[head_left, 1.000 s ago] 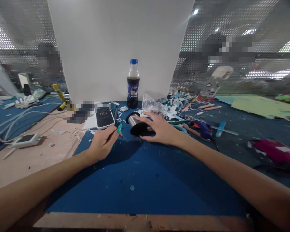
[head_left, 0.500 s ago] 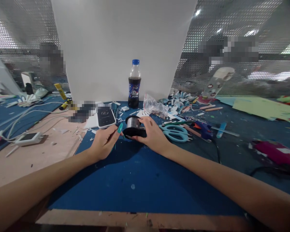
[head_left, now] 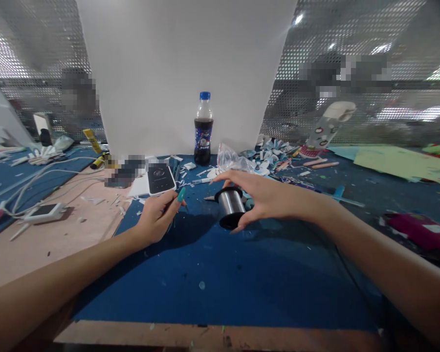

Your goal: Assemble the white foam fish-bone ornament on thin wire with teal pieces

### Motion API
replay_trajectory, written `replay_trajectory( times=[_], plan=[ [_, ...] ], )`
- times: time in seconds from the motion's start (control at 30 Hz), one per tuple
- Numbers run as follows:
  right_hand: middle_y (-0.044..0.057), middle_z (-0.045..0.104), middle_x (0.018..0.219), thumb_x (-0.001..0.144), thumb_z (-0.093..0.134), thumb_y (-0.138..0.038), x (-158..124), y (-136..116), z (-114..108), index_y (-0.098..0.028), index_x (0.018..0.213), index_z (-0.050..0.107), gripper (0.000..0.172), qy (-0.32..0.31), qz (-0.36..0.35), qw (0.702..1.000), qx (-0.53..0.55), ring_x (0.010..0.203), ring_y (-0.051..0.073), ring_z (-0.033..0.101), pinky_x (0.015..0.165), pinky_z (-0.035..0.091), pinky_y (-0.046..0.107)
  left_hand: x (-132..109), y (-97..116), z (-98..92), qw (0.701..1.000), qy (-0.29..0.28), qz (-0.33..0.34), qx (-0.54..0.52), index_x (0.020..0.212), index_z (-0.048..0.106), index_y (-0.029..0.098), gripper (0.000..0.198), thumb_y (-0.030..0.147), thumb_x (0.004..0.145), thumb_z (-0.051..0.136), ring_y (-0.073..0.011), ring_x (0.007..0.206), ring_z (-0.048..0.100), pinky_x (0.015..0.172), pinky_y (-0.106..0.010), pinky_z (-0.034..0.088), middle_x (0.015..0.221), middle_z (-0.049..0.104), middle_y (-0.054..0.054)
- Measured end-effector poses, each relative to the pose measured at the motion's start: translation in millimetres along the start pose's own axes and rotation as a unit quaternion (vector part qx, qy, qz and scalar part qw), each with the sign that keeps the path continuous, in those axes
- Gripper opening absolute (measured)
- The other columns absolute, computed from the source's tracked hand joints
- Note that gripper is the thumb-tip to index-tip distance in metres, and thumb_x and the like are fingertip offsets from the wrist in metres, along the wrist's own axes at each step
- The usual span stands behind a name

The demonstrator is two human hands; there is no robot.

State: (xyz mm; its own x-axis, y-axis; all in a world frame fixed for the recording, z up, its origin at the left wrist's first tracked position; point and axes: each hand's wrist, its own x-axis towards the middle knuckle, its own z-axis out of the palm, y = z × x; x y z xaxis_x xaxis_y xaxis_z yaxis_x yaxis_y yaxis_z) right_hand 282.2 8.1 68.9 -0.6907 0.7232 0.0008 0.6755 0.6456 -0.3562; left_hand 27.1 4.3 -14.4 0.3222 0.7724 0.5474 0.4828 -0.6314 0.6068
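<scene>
My right hand [head_left: 262, 195] grips a spool [head_left: 231, 203] of fine silvery wire or thread by its black end discs, thumb below and fingers above. The spool is tilted over the blue mat [head_left: 201, 259]. To its left, my left hand [head_left: 157, 215] is closed in a pinch on a small teal piece [head_left: 181, 194], which sticks up above the thumb. Thin teal ends show beneath that hand. Behind the right hand, the light-blue scissors [head_left: 248, 201] are mostly hidden.
A cola bottle [head_left: 203, 137] stands against a white board [head_left: 183, 58]. A white device [head_left: 161, 178] lies beyond my left hand. Paper scraps [head_left: 275, 149] and a plastic bag [head_left: 232, 159] lie at the back. A magenta tool [head_left: 421, 230] is at the right.
My right hand has moved right and slightly toward me with the spool, away from my left hand, now covering the scissors. My left hand has hardly moved.
</scene>
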Motion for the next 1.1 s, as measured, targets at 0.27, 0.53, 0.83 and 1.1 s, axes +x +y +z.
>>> replay_trajectory(
  times=[0.27, 0.53, 0.83, 1.1],
  plan=[
    [0.01, 0.048, 0.13, 0.074, 0.057, -0.058, -5.3, 22.4, -16.5, -0.024, 0.127, 0.043, 0.065, 0.005, 0.098, 0.995, -0.011, 0.112, 0.03, 0.05, 0.085, 0.046, 0.04, -4.0, -1.7, -2.7, 0.999, -0.007, 0.035, 0.04, 0.077, 0.059, 0.014, 0.03, 0.028, 0.091, 0.036, -0.0059, 0.033, 0.041, 0.039, -0.016, 0.032, 0.04, 0.042, 0.006],
    [0.012, 0.055, 0.104, 0.076, 0.058, -0.028, 10.9, 37.7, 29.2, -0.017, 0.098, 0.056, 0.024, 0.034, 0.034, 0.989, -0.139, 0.09, 0.025, 0.053, 0.073, 0.045, 0.035, -1.5, 1.5, -1.8, 0.995, -0.028, 0.059, 0.08, 0.07, 0.052, 0.016, 0.026, 0.025, 0.089, 0.037, -0.0056, 0.033, 0.04, 0.039, -0.016, 0.031, 0.042, 0.043, 0.007],
    [0.012, 0.056, 0.098, 0.081, 0.058, -0.023, 20.5, 50.5, 46.9, -0.013, 0.095, 0.053, 0.018, 0.16, 0.126, 0.964, -0.172, 0.09, 0.024, 0.053, 0.071, 0.045, 0.033, -5.5, -1.4, 0.6, 0.988, -0.031, 0.082, 0.123, 0.068, 0.049, 0.017, 0.025, 0.026, 0.089, 0.038, -0.0065, 0.033, 0.039, 0.038, -0.017, 0.029, 0.041, 0.04, 0.007],
    [0.017, 0.055, 0.1, 0.083, 0.053, -0.021, 21.0, 67.2, 50.5, -0.011, 0.098, 0.055, 0.019, 0.227, 0.212, 0.933, -0.183, 0.104, 0.032, 0.048, 0.083, 0.042, 0.044, -3.4, -1.2, 4.2, 0.982, -0.08, 0.112, 0.127, 0.066, 0.045, 0.019, 0.024, 0.023, 0.089, 0.038, -0.0071, 0.032, 0.038, 0.038, -0.019, 0.027, 0.041, 0.041, 0.007]
  ],
)
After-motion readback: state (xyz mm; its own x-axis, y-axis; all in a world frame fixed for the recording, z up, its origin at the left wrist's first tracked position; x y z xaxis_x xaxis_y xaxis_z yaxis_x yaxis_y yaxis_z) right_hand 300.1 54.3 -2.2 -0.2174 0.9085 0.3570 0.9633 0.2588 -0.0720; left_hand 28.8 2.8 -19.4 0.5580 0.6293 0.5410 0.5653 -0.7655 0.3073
